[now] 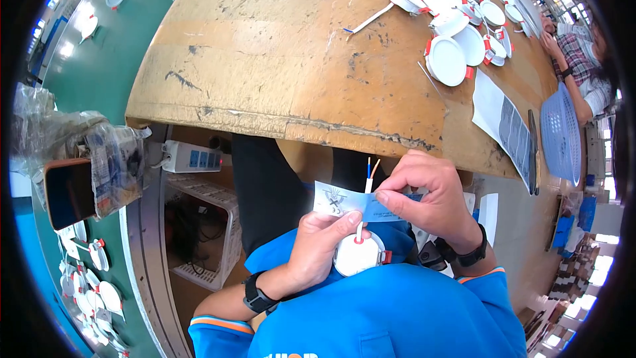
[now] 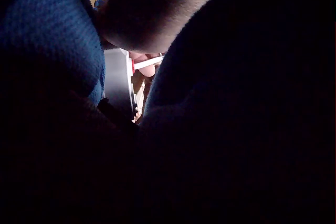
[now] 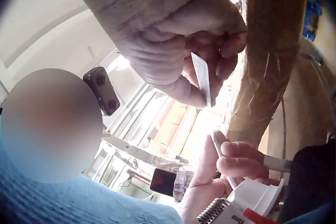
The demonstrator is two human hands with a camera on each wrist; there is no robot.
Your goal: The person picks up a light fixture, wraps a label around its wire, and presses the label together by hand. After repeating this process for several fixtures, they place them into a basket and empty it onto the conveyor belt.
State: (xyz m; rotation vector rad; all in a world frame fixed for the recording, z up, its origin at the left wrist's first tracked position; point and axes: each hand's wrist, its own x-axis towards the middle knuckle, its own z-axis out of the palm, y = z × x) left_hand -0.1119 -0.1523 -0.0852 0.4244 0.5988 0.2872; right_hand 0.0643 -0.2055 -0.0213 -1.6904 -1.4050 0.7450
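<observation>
A round white downlight (image 1: 354, 258) with red-tipped clips hangs in front of the blue shirt, below my left hand (image 1: 317, 242). Its white cable (image 1: 369, 186) runs up past the fingers and ends in bare blue and brown wires. A printed silvery label (image 1: 331, 200) lies across the cable, pinched together with it under the left thumb. My right hand (image 1: 427, 192) pinches the label's other end between thumb and forefinger. In the right wrist view the label (image 3: 201, 79) stretches between both hands. The left wrist view is mostly dark, with the downlight's side (image 2: 118, 82) showing.
Several downlights (image 1: 447, 61) are piled on the wooden table (image 1: 265, 46), near a label sheet (image 1: 507, 126) and a blue basket (image 1: 560, 129). Another person (image 1: 580, 59) sits at right. Left are a phone (image 1: 68, 192), a power strip (image 1: 192, 157) and a green surface (image 1: 142, 20) holding more downlights.
</observation>
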